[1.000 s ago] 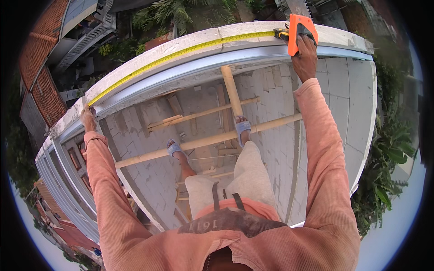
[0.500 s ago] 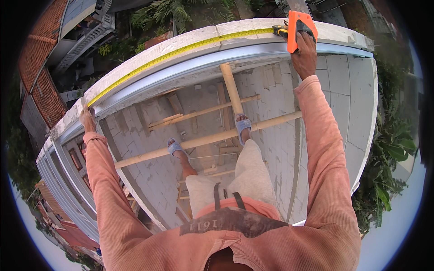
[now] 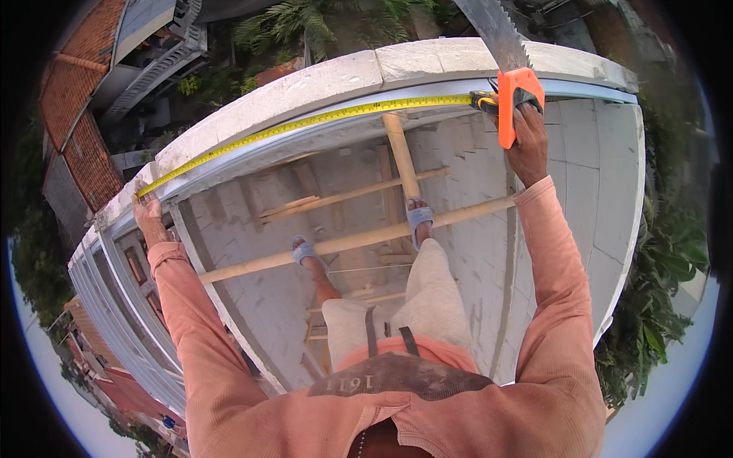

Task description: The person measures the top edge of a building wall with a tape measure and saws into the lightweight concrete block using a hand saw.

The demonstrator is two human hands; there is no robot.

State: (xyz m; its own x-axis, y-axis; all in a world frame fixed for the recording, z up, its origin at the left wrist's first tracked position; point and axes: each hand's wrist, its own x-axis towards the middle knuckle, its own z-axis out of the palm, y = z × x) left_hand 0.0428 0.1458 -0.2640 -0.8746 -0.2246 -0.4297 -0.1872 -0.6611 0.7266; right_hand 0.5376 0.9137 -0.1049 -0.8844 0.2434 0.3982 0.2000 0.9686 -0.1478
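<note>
A yellow measuring tape [image 3: 305, 120] is stretched along a silvery metal profile [image 3: 584, 91] beside the top of a pale block wall [image 3: 298, 89]. My left hand [image 3: 148, 212] pinches the tape's free end at the far left. On the right, my right hand [image 3: 528, 149] grips the orange handle of a handsaw [image 3: 507, 108], whose toothed blade points away over the wall. The black and yellow tape case [image 3: 483, 101] sits against the saw handle in the same hand; the fingers around it are partly hidden.
I stand in sandals on a wooden pole [image 3: 351, 243] high above a room. Another timber [image 3: 400, 153] runs from it to the wall. Metal roof members [image 3: 114, 305] lie to the left, block walling [image 3: 603, 160] to the right. A tiled roof [image 3: 84, 84] and trees are beyond.
Both hands have come nearer to me with the tape, off the wall's top and over the metal profile. The saw has come along, showing more of its blade.
</note>
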